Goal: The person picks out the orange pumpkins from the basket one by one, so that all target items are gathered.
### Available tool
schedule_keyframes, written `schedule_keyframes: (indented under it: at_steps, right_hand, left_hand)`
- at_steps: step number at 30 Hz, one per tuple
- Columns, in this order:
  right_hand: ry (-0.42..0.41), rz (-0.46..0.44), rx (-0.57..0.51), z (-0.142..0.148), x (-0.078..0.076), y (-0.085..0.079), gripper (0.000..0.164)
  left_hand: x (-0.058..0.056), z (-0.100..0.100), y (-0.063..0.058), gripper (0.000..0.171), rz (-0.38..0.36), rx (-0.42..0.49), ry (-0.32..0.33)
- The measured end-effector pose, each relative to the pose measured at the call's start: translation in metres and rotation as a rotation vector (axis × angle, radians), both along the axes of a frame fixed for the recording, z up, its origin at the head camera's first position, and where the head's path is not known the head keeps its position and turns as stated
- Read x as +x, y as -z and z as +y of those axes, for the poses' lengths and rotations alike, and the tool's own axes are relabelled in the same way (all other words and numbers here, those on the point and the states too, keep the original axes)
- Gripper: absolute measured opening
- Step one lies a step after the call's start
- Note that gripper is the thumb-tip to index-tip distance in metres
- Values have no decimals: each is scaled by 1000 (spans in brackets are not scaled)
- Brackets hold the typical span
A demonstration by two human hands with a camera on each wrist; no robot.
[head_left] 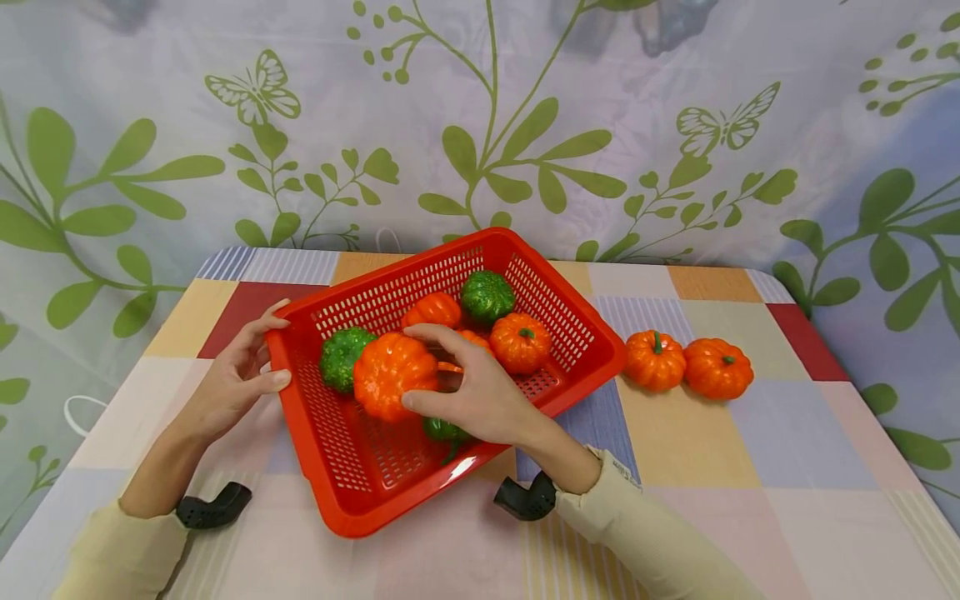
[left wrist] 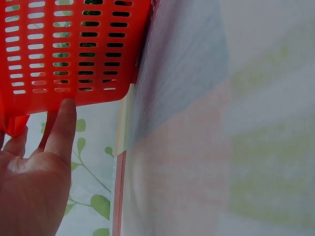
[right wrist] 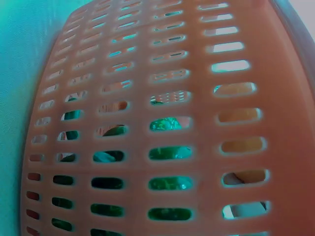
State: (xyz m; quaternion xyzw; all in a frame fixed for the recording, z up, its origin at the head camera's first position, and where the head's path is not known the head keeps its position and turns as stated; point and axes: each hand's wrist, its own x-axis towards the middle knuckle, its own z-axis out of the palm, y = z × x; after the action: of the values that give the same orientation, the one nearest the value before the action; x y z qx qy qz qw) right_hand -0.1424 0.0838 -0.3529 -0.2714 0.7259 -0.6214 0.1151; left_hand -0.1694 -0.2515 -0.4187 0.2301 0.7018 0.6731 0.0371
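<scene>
A red slotted plastic basket (head_left: pixel 348 521) sits at an angle on the table. My left hand (head_left: pixel 236 367) grips its left rim, with the thumb against the edge in the left wrist view too. Inside the basket, my right hand (head_left: pixel 480 392) holds a ribbed orange pumpkin (head_left: pixel 393 375) between thumb and fingers. A green pumpkin (head_left: pixel 347 358) is just left of it. Behind are another green pumpkin (head_left: pixel 487 297) and orange ones (head_left: pixel 521 342), one partly hidden by my hand. A green vegetable with a stem (head_left: pixel 444 429) shows below my right hand. The right wrist view faces the basket wall (right wrist: pixel 290 123).
Two orange pumpkins (head_left: pixel 655 360) lie side by side on the table, right of the basket. A patchwork-pattern cloth (head_left: pixel 795 450) covers the table. A leaf-print curtain (head_left: pixel 525 125) hangs behind it. Black wrist pieces (head_left: pixel 217 506) show beneath both wrists.
</scene>
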Motion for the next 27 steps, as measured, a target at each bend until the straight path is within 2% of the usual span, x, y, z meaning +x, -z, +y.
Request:
schedule_keyframes:
  at_steps: [7,16,21,27]
  right_hand:
    - [22,-52,-20,4,0,-1,66]
    - [50,0,-53,13,5,-5,64]
    - [50,-14,-34,21,11,-8,64]
    - [30,-35,-68,31,19,-12,65]
  left_hand:
    - [-2,2,1,58,0,19,11]
    - [-4,3,2,58,3,25,21]
    - [-3,2,1,59,4,22,19]
    - [-2,1,-1,58,3,41,24]
